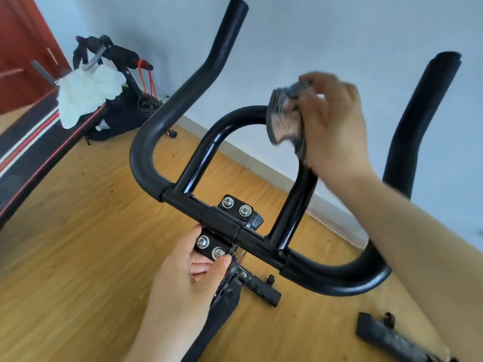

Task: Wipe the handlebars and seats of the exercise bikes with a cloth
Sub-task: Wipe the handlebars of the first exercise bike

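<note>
Black bike handlebars (167,111) fill the middle of the head view, with two upswept foam grips and a glossy inner loop (203,152). My right hand (337,131) holds a grey cloth (286,118) bunched around the top right bend of that loop. My left hand (183,273) grips the bolted clamp block (210,248) under the crossbar, thumb by the lower bolts. No seat is in view.
A wooden floor (91,231) lies below. A second black exercise machine (115,82) with a white towel (86,97) stands by the wall at upper left, beside a red door (18,40). Black bike base parts (386,338) lie at lower right.
</note>
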